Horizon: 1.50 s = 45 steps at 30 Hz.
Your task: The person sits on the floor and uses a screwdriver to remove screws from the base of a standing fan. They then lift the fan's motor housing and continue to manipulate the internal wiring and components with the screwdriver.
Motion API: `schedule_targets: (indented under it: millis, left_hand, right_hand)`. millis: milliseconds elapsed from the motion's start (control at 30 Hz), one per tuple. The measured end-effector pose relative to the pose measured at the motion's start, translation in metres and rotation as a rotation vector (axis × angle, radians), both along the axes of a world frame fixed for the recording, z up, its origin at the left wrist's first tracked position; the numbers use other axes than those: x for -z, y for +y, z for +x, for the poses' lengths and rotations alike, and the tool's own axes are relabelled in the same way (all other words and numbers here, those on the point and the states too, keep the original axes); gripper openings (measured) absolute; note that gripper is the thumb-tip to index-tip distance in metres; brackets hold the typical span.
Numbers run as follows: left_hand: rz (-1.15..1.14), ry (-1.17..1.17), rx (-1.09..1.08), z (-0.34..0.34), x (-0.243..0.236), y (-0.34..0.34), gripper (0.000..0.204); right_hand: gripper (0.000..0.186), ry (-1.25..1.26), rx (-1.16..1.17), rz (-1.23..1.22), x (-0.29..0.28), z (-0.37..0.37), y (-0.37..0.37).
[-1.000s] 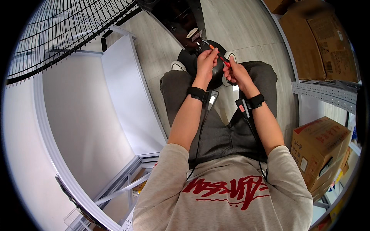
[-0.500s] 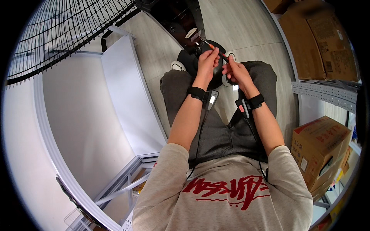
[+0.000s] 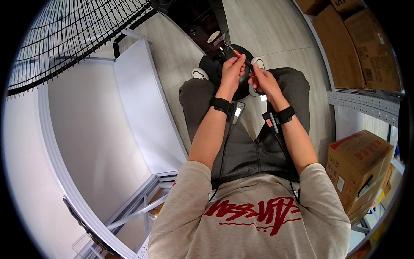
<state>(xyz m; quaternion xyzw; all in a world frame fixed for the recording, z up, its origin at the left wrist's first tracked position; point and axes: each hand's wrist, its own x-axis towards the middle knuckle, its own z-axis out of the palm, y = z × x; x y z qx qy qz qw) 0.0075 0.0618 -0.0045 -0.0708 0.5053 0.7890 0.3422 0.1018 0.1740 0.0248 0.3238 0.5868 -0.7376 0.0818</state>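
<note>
Lg blk wire guard [image 3: 82,39] upper L, blk housing [image 3: 196,26] top ctr.
Round blk base [image 3: 209,65] just by housing's lower end. L hand [image 3: 232,70] nearly closed, pinching slim orange/red/blk piece [image 3: 249,64]; R hand [image 3: 265,80] partly curled, fingers on its near end. Piece slants btwn the two, far end up at housing's lower edge; touching or not, can't tell. Exact kind too sm. to make out.

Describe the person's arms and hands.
Left hand, right hand: ungloved. Short pale grey sleeves. Each wrist: black strap, thin black cable, small dark box; left box has a white patch, right a red one.
</note>
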Motion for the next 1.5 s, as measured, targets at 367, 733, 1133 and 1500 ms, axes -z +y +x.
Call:
schedule_targets:
  millis: [367,733,1133,1500]
  left_hand:
    - [0.009,-0.021,0.005,0.000,-0.004,0.002,0.020]
    - [0.020,-0.014,0.005,0.001,-0.004,0.000,0.020]
    - [0.023,-0.010,0.014,0.002,-0.002,0.001,0.020]
    - [0.008,-0.023,0.018,0.001,0.002,-0.001,0.019]
  right_hand:
    - [0.049,0.131,0.081,0.223,0.011,0.002,-0.001]
    - [0.035,0.165,0.097,0.098,0.018,0.002,0.001]
    - [0.044,0.129,0.094,0.063,0.023,0.003,0.002]
    - [0.042,-0.024,0.012,-0.067,0.017,0.003,0.007]
